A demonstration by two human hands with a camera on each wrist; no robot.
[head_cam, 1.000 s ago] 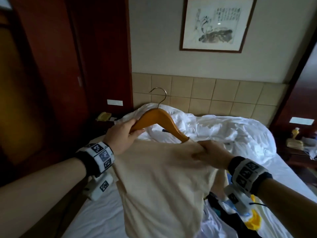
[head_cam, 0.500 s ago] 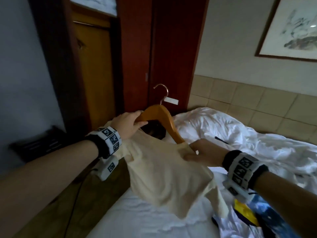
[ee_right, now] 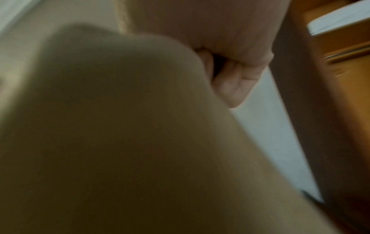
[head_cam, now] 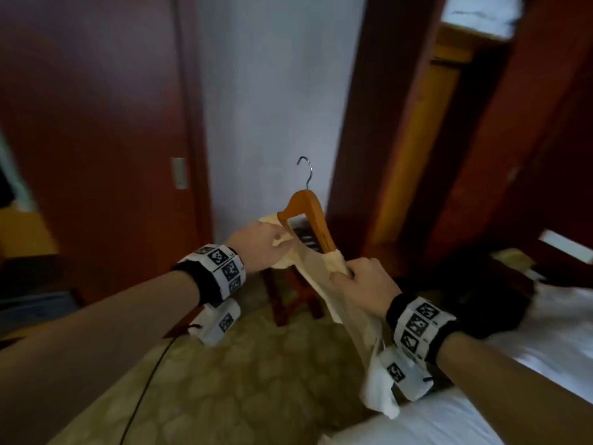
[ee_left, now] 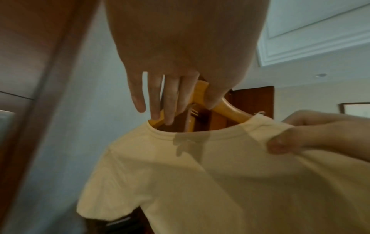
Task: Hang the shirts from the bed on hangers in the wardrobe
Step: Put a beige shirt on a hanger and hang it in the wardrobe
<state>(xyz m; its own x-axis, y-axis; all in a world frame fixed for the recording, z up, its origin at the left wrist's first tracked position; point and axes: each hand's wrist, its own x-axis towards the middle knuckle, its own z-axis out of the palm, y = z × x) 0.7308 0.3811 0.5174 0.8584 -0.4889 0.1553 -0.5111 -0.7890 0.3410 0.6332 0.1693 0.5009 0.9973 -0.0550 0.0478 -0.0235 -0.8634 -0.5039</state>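
A cream T-shirt (head_cam: 349,319) hangs on a wooden hanger (head_cam: 309,213) with a metal hook, held up in front of me. My left hand (head_cam: 261,248) grips the hanger's left arm at the collar; in the left wrist view its fingers (ee_left: 168,101) lie over the hanger (ee_left: 230,110) with the thumb behind. My right hand (head_cam: 361,282) pinches the shirt's shoulder over the hanger's right end, and the right hand (ee_left: 296,134) also shows in the left wrist view. In the right wrist view the shirt (ee_right: 100,126) fills most of the frame. The open wardrobe (head_cam: 420,149) stands at the right.
A dark red door (head_cam: 96,123) is at the left, with a white wall between it and the wardrobe. A wooden stand (head_cam: 288,297) sits on the patterned carpet ahead. A black cable (head_cam: 144,377) trails across the floor. The white bed (head_cam: 529,364) lies at the lower right.
My view has swung left from the bed toward the door and wardrobe. Both hands carried the hanger and shirt off the bed; the shirt now hangs edge-on.
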